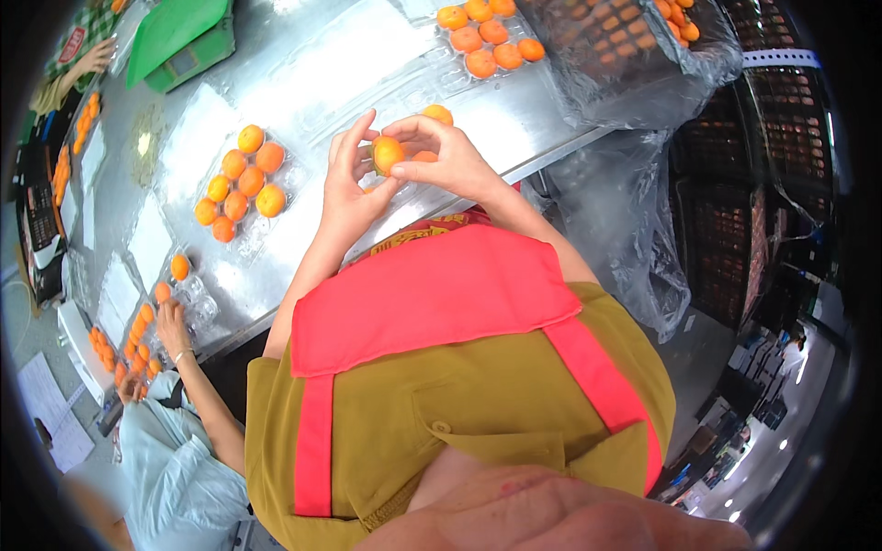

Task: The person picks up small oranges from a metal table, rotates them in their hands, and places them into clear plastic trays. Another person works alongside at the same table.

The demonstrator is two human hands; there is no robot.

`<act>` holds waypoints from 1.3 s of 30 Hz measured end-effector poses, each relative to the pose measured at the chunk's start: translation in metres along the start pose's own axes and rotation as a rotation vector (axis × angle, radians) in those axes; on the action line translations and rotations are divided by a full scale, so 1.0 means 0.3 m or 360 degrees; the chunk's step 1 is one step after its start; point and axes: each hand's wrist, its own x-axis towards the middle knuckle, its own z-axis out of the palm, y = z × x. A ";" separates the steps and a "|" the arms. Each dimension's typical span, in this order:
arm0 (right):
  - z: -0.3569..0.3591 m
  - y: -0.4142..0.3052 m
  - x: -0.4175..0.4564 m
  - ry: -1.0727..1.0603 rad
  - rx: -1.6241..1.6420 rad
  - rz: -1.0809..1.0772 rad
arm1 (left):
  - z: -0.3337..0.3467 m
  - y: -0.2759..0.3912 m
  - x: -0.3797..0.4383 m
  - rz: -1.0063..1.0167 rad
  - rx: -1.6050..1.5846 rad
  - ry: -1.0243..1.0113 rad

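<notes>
A mandarin orange (388, 155) is held up between both hands above the near edge of the metal table (303, 227). The thumb of my right hand (448, 155) presses its lower right side, with the fingers arched over a gap. My left hand (348, 175) cups its left side, index finger raised. Behind the hands, another mandarin (438, 115) shows past my right knuckles, and part of one more (425, 157) appears under the right palm. What they rest on is mostly hidden.
Left of my hands, several mandarins (251, 181) sit in a clear plastic tray; another filled tray (481, 65) lies beyond. A plastic-lined crate (606, 62) stands at right, a green bin (182, 41) far left. A co-worker's hand (172, 327) handles mandarins at lower left.
</notes>
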 end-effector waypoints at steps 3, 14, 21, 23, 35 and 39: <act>-0.044 -0.024 -0.014 0.0092 0.0211 0.0097 | 0.023 0.041 0.056 0.0074 -0.0014 -0.0130; -0.454 -0.014 0.132 0.0993 -0.0255 -0.0262 | 0.034 -0.026 0.073 0.0012 0.0148 -0.0205; -0.726 0.069 0.310 0.1402 -0.1238 0.0046 | -0.070 -0.133 -0.082 -0.0155 0.0174 0.0193; -0.749 0.088 0.327 0.1436 -0.1523 0.0123 | -0.102 -0.163 -0.125 -0.0137 0.0298 0.0308; -0.935 0.196 0.403 0.1216 -0.2191 0.0506 | -0.234 -0.251 -0.452 0.0022 0.1164 0.0516; -0.903 0.205 0.452 0.1118 -0.2222 0.0558 | -0.230 -0.263 -0.515 -0.0063 0.1288 0.0527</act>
